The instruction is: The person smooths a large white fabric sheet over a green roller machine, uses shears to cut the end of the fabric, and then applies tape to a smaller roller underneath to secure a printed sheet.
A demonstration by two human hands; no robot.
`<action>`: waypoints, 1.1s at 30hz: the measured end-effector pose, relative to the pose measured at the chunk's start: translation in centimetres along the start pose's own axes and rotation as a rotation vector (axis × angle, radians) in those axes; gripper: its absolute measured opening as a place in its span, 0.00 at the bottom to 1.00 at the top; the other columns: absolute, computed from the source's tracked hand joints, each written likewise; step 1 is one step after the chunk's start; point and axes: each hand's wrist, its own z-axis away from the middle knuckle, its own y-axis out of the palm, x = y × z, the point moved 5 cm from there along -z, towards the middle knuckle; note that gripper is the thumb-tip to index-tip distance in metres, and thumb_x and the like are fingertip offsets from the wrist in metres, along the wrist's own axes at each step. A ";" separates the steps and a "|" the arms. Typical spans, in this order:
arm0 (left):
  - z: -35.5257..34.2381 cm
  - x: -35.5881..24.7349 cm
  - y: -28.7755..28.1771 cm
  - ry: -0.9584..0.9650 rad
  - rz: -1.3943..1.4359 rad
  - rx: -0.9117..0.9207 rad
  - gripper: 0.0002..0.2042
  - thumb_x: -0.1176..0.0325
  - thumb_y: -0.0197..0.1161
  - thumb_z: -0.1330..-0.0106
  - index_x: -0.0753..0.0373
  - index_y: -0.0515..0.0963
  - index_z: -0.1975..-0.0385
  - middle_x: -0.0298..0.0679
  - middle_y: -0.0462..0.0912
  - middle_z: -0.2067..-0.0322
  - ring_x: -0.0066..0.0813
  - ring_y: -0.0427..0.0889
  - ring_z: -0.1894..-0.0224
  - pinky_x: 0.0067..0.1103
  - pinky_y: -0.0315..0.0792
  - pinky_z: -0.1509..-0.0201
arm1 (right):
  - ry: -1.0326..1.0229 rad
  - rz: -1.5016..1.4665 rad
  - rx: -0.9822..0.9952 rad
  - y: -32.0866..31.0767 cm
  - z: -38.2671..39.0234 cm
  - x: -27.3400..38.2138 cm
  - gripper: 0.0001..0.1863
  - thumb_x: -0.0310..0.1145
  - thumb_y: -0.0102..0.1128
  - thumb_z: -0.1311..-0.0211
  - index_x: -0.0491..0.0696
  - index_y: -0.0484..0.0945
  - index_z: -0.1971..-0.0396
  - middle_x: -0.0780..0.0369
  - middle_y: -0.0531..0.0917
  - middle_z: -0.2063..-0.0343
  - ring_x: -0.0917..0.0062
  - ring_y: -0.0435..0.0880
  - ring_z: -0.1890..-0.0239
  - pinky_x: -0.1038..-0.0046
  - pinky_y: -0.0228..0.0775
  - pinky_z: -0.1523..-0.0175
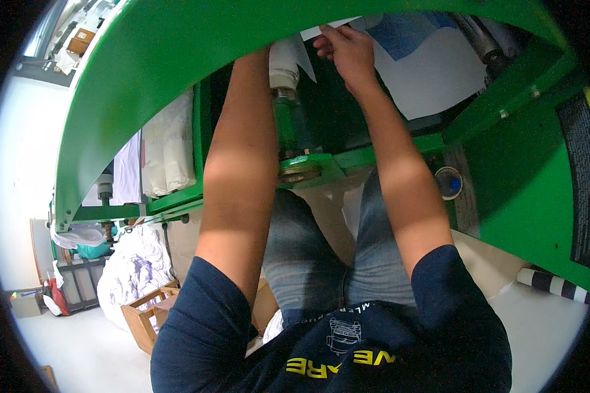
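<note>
Both my arms reach up into a green machine (151,85). My right hand (349,56) is at the opening's upper edge, with the thumb and forefinger closed on the edge of a thin white sheet (312,33); whether it is paper or cloth I cannot tell. My left forearm passes behind the green upper panel, which hides the left hand. Between the arms is a white-wrapped roller (284,67) on a metal shaft. Right of my right hand lie a larger white sheet (419,85) and a blue piece (406,38).
A metal cylinder (476,38) crosses the opening's right end. Wrapped white rolls (177,144) stand in the left bay. A round container (448,183) sits right of my right forearm. At lower left are a white cloth heap (130,275) and a wooden stool (144,321).
</note>
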 end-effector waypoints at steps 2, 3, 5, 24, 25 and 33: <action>-0.4 0.4 0.1 0.017 -0.033 0.001 0.18 0.46 0.63 0.23 0.41 0.85 0.40 0.41 0.91 0.46 0.46 0.90 0.45 0.45 0.84 0.41 | -0.004 -0.058 0.005 0.3 -0.1 -0.3 0.15 0.41 0.68 0.23 0.42 0.89 0.60 0.61 0.93 0.67 0.79 0.89 0.69 0.74 0.76 0.59; -0.5 0.6 0.2 0.022 -0.048 0.001 0.18 0.46 0.63 0.23 0.41 0.85 0.40 0.41 0.91 0.46 0.46 0.90 0.45 0.45 0.84 0.41 | -0.007 -0.046 0.001 0.4 -0.1 -0.4 0.15 0.41 0.68 0.23 0.42 0.89 0.61 0.61 0.93 0.67 0.79 0.89 0.69 0.74 0.76 0.59; -0.9 0.9 0.3 0.038 -0.073 0.005 0.18 0.46 0.63 0.23 0.41 0.85 0.40 0.41 0.91 0.46 0.46 0.90 0.44 0.45 0.84 0.41 | -0.016 -0.021 -0.006 0.6 -0.2 -0.5 0.16 0.42 0.68 0.23 0.42 0.89 0.61 0.62 0.93 0.67 0.80 0.89 0.69 0.74 0.76 0.59; -1.6 2.1 0.9 0.125 -0.170 0.013 0.18 0.42 0.62 0.23 0.36 0.85 0.40 0.41 0.91 0.46 0.47 0.90 0.43 0.47 0.84 0.41 | -0.018 -0.003 0.012 1.3 0.5 -0.1 0.16 0.43 0.68 0.22 0.43 0.89 0.61 0.62 0.92 0.68 0.81 0.88 0.69 0.75 0.75 0.61; -1.7 2.1 1.0 0.131 -0.172 0.013 0.18 0.42 0.62 0.23 0.35 0.85 0.40 0.41 0.91 0.45 0.47 0.90 0.43 0.48 0.84 0.41 | -0.023 -0.001 0.012 1.3 0.6 -0.1 0.16 0.43 0.68 0.22 0.44 0.89 0.61 0.62 0.92 0.68 0.81 0.88 0.70 0.75 0.75 0.61; -1.5 3.4 1.3 0.128 -0.242 0.019 0.17 0.42 0.62 0.23 0.34 0.86 0.42 0.40 0.91 0.46 0.47 0.91 0.44 0.48 0.84 0.42 | -0.020 -0.015 0.030 1.9 0.9 -0.1 0.17 0.45 0.68 0.23 0.44 0.90 0.61 0.63 0.93 0.68 0.81 0.88 0.70 0.75 0.75 0.61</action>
